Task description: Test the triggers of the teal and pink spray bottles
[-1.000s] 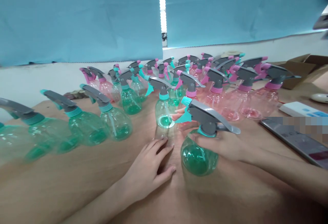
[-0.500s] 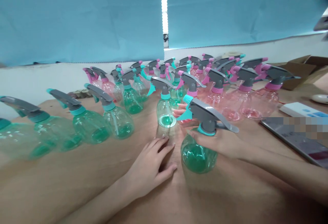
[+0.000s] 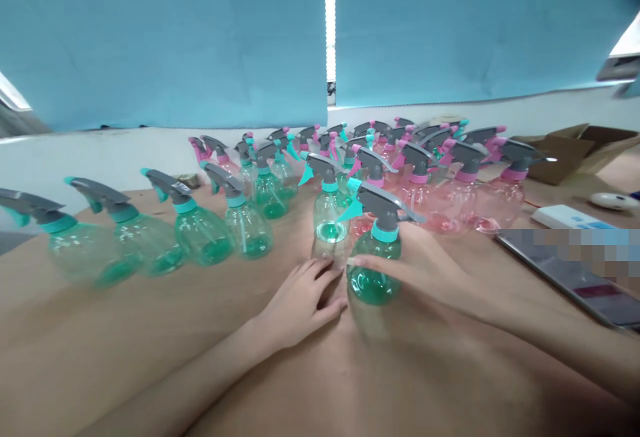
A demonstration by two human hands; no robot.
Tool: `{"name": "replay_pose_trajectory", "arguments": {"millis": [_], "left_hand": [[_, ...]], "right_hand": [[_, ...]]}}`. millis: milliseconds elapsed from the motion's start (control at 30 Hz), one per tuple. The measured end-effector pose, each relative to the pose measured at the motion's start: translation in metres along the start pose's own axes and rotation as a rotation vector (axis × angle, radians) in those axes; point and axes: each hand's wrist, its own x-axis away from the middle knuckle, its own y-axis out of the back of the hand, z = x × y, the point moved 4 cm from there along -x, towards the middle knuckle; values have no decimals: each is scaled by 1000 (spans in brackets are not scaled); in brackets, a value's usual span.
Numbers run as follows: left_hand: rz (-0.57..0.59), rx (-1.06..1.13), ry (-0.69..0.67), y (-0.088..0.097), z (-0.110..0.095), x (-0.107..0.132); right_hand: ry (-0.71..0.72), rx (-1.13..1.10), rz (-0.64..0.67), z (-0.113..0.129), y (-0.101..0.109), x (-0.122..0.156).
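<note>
Right hand [image 3: 425,270] grips round plastic spray bottle [image 3: 373,277]; left hand [image 3: 299,304] beside.

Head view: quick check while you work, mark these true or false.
1. The right hand holds a green-tinted spray bottle. True.
2. The left hand grips a bottle. False: it rests on the wooden tabletop, holding nothing.
3. Pink-tinted spray bottles stand toward the right, behind the held bottle. True.
4. The phone lies left of the bottles. False: it lies to their right.
</note>
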Motion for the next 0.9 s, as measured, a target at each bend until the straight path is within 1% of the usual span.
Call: {"name": "replay_pose_trajectory", "arguments": {"millis": [33, 133, 167, 233, 300, 367, 467, 533, 633, 700, 767, 900], "left_hand": [[-8, -5, 1, 0, 0, 0], [-20, -14, -3, -1, -1, 2], [-19, -13, -5, -1, -1, 3], [-18, -17, -8, 1, -1, 8], [-23, -25, -3, 5, 1, 17], [-34, -31, 11, 10, 5, 28], [-57, -34, 39, 17, 13, 46], [-68, -39, 56, 21, 19, 55], [-76, -48, 81, 24, 26, 66], [-83, -55, 101, 27, 30, 73], [-91, -58, 119, 30, 34, 79], [-87, -45, 135, 34, 37, 87]], "right_hand": [[-5, 16, -6, 1, 2, 4], [-98, 149, -60, -3, 6, 17], [-98, 167, -43, -5, 5, 20], [-42, 160, 4, -7, 0, 24], [-19, 182, -8, -10, -3, 24], [-11, 193, 10, -9, -10, 20], [-12, 182, 27, 1, -27, 8], [12, 179, 10, 12, -42, -3], [36, 260, -55, 25, -68, -25], [64, 328, -130, 30, -82, -40], [107, 382, -170, 32, -94, -54], [89, 440, -195, 27, -105, -74]]}}
